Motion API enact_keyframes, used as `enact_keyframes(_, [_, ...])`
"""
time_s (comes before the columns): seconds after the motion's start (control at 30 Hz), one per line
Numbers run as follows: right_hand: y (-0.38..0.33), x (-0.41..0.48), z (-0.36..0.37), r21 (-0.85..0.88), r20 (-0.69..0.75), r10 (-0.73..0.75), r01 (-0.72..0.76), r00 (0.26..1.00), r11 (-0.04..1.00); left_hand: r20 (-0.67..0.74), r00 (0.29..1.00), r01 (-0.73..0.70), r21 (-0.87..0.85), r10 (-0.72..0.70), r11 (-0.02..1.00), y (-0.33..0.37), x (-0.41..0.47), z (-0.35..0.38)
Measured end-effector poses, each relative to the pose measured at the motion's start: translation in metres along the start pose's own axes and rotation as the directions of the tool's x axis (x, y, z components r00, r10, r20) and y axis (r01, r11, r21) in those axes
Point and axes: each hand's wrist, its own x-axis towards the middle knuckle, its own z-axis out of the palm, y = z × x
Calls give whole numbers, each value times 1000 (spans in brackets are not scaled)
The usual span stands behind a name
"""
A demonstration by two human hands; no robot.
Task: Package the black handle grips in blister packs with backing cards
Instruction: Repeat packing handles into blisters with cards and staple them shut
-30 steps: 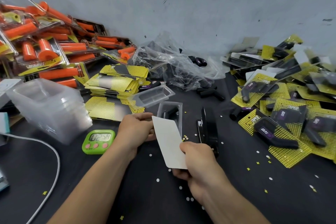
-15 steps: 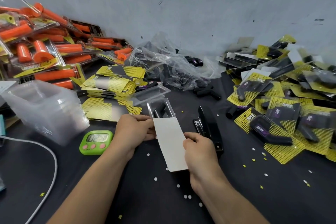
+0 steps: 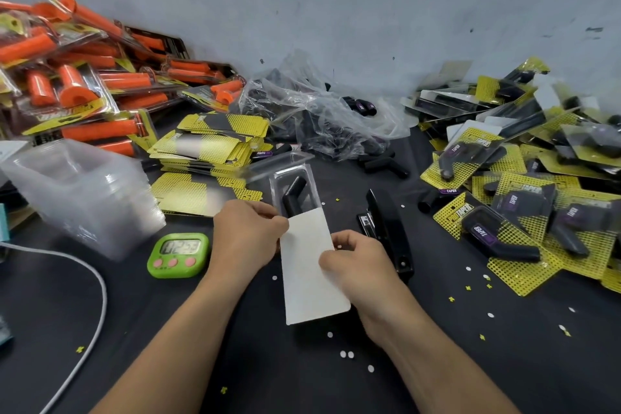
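Note:
A clear blister pack (image 3: 311, 183) lies in front of me with black handle grips (image 3: 293, 195) inside. A backing card (image 3: 311, 265), its white back facing up, is partly slid into the blister's near end. My left hand (image 3: 247, 239) pinches the card's left edge where it meets the blister. My right hand (image 3: 359, 265) grips the card's right edge. A stack of yellow backing cards (image 3: 208, 148) lies at the left, and a stack of empty clear blisters (image 3: 80, 191) stands further left.
A black stapler (image 3: 386, 232) lies just right of my hands. A green timer (image 3: 178, 255) sits to the left, with a white cable (image 3: 94, 282). Finished yellow packs (image 3: 524, 212) are heaped at right, orange-grip packs (image 3: 84, 77) at back left, a plastic bag (image 3: 319, 114) of grips behind.
The card has turned in line with the blister and slid further into its near end. Both hands have shifted along the card's edges.

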Motion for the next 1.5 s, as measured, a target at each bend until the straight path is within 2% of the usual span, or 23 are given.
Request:
enact_keyframes(0.13, [-2,5,-5,-37,76,-53,56,996,998,47,991,-130,142,125,981,5,-10,2])
enact_keyframes(0.5, [1,9,1,-177,-61,-104,92,993,980,41,960,-281,195,279,940,9,-20,3])
enact_keyframes(0.67, [3,9,0,-274,-95,-144,113,985,955,183,967,-193,86,175,977,9,-17,-1])
enact_keyframes(0.8, [2,10,1,-326,-152,-192,134,970,936,324,943,-85,7,78,996,10,-18,-1])
enact_keyframes(1.0, [0,15,2,-305,-184,-191,128,964,944,415,908,-35,-64,59,997,14,-16,1])
enact_keyframes(1.13, [-3,18,1,-194,-106,-139,117,985,974,338,941,16,-102,20,995,16,-20,6])
enact_keyframes(1.23, [-2,17,-2,-174,-79,-170,154,982,973,198,977,-76,-25,80,997,13,-17,14])
enact_keyframes(1.33, [-3,16,-11,-75,130,-146,156,981,985,126,979,-164,42,157,986,8,-11,19])
enact_keyframes(1.4, [-2,16,-21,-14,305,-119,129,945,992,85,978,-198,76,191,977,8,-11,22])
enact_keyframes(1.5, [0,14,-24,-4,367,-118,129,923,992,37,969,-249,111,246,962,7,-12,25])
